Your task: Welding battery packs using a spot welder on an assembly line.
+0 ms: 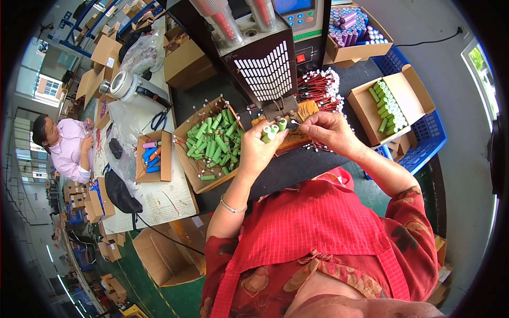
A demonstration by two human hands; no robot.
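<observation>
My left hand grips a small pack of green cylindrical cells, held up under the head of a black welding machine. My right hand pinches at the right end of the same pack, close to the machine's tip, fingers closed on a thin piece too small to name. A pile of red and black wires lies just behind my right hand. A wooden block sits under both hands.
An open carton of wired green cells stands at my left, and a carton of bare green cells at my right. Purple cells fill a box at the back. Another person sits at the far left table.
</observation>
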